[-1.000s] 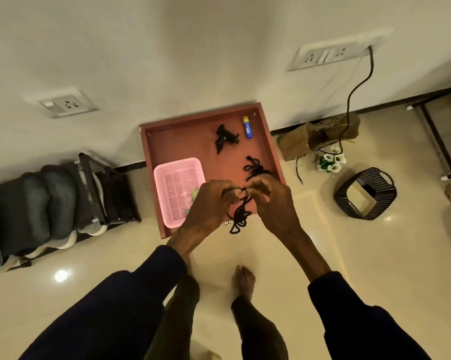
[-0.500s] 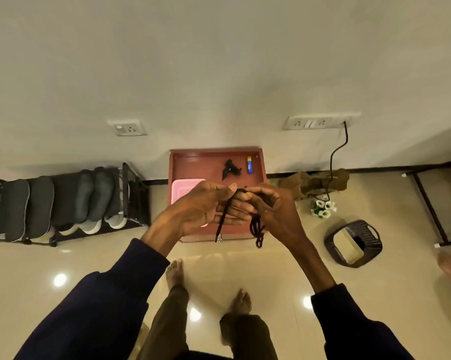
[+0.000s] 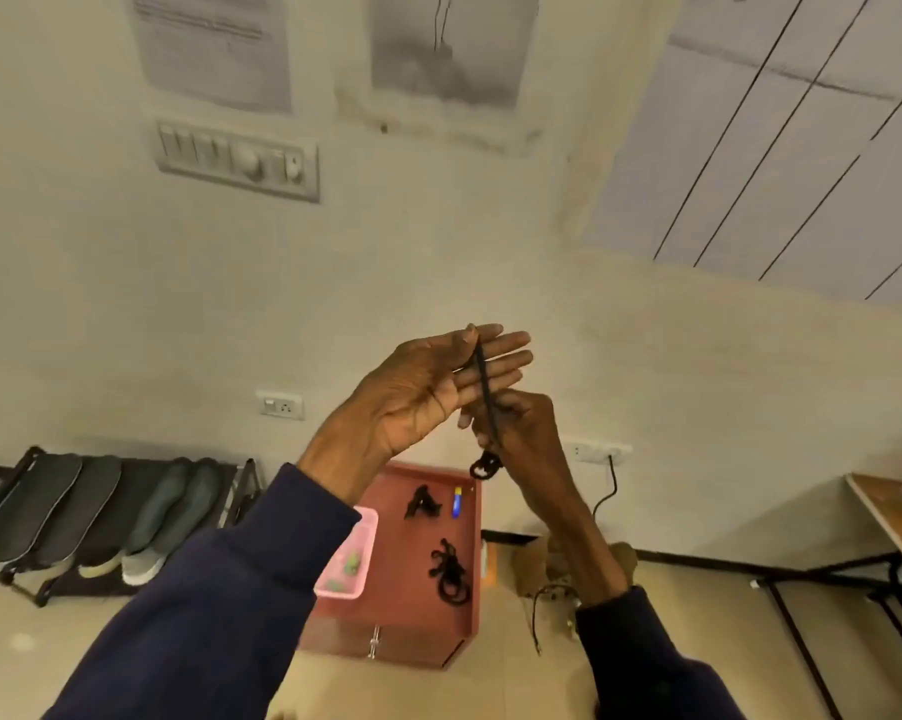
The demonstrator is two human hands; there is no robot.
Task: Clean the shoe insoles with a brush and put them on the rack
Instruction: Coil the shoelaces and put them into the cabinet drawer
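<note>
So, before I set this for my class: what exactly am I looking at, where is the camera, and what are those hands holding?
There is no machine here. A person wears one wide-angle camera on the head, so you are looking out over their own arms, and the wide lens makes the room seem to bend. The right hand grips a black cord low down. The left hand, fingers straight, seems to pin the cord's top end under the thumb. Below the hands a red tray stands on the floor. It holds a pink basket, another bundle of black cord, a small black object and a small blue and yellow tube. At the left, dark insoles lean in a row on a rack.
</note>
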